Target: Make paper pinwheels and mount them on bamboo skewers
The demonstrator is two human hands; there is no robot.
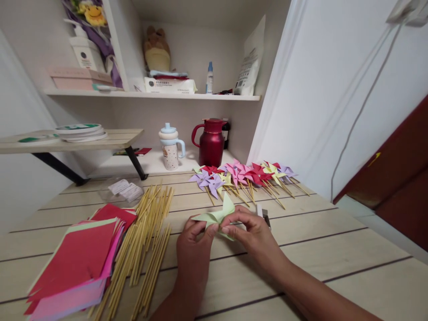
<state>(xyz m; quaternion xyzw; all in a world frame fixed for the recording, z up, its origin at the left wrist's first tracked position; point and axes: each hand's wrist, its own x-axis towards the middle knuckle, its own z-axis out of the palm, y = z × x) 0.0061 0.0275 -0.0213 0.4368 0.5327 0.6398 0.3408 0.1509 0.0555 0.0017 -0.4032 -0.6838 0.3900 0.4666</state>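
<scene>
Two Hands Grip a Pale Green Paper Pinwheel Above the Tabletop

The left hand [194, 245] and the right hand [257, 229] meet at a folded pale green pinwheel [214, 217], in front of the person and over the bare middle of the tabletop [321, 249]. The fingers of the left hand are closed on its left and near side, the thumb pressed close to the centre. The right thumb and forefinger pinch it just beside that thumb. One pointed blade stands up between the hands and another reaches left. The fingers cover much of the centre, so it is hard to say whether anything fastens the folds there.

Just beyond the right hand, partly hidden by it, sits a small grey and white object [263, 213]. Farther off, a row of pinwheels on sticks [238, 173] lies along the back of the tabletop, in pink, red, lilac and yellow, the sticks pointing toward the person and to the right.

To the left of the hands, thin yellowish sticks [140, 240] lie in a loose pile, a smaller group apart on its near right side. Left of them is a stack of coloured paper [76, 254], a red sheet uppermost. Behind the paper rests a clear packet [129, 191] with white labels. A red jug [212, 145] and a lidded cup [171, 154] stand upright behind the tabletop.
</scene>
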